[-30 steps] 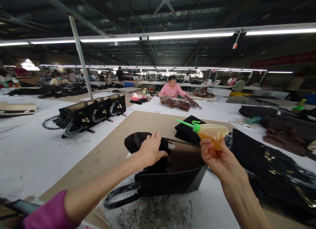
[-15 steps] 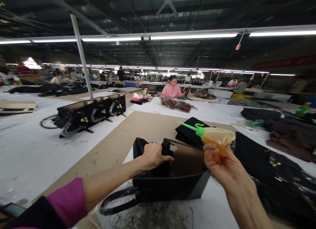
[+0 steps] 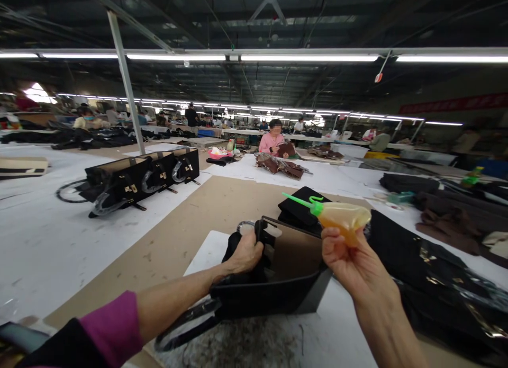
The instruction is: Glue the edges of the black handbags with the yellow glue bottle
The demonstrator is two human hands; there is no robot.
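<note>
A black handbag (image 3: 262, 299) with a tan lining stands open in front of me on a stained white board. At its far left edge, my left hand (image 3: 245, 251) is closed on the bag's black upper part; the fingertips are hidden behind it. One loop handle (image 3: 186, 328) of the bag sticks out at the lower left. To the right, my right hand (image 3: 349, 254) grips a soft clear squeeze bottle (image 3: 347, 217) of amber liquid, raised beside the bag's right side. Its green nozzle (image 3: 297, 199) points left, above the bag's far side.
Several finished-looking black handbags (image 3: 143, 180) stand in a row at left. Black bag pieces with gold clasps (image 3: 432, 257) lie at right, near brown fabric (image 3: 448, 220). Across the table a co-worker in pink (image 3: 270, 142) handles brown pieces. A metal post (image 3: 125, 82) rises at left.
My left hand has turned and now wraps the bag's far left edge, where its thumb pointed right before. The bottle has shifted slightly left in view. The co-worker now holds up a brown piece.
</note>
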